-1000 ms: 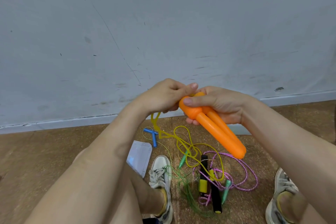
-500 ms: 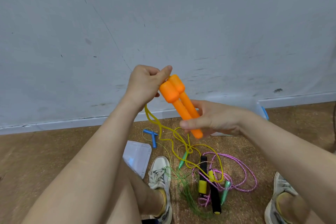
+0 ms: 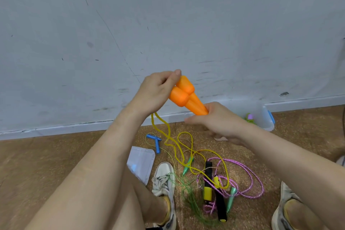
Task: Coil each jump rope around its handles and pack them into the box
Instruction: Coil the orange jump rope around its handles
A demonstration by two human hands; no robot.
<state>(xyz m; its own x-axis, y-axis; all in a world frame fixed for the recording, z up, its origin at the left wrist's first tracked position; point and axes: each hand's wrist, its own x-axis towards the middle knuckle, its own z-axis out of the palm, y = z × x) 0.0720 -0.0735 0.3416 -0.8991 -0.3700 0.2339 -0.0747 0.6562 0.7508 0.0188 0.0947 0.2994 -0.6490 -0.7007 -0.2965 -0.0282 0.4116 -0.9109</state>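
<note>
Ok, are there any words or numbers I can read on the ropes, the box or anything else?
None can be read: the orange handles, yellow rope, black and yellow handles, clear box and its lid show no legible words, numbers or signs.

Two hands are counted, a left hand (image 3: 156, 89) and a right hand (image 3: 216, 119). Two orange handles (image 3: 182, 97) are held between their fingers (image 3: 176, 76), and one yellow rope (image 3: 169, 134) hangs below the left fingers. Lower still, on the floor (image 3: 56, 155), two blue handles (image 3: 155, 141), two green handles (image 3: 187, 166) and two black handles (image 3: 220, 205) are seen, with one pink rope (image 3: 262, 188) and one green rope (image 3: 192, 205). One lid (image 3: 141, 160) is counted below the left fingers and one box (image 3: 268, 123) right of the right fingers. Two shoes (image 3: 165, 179) are seen lowest.
</note>
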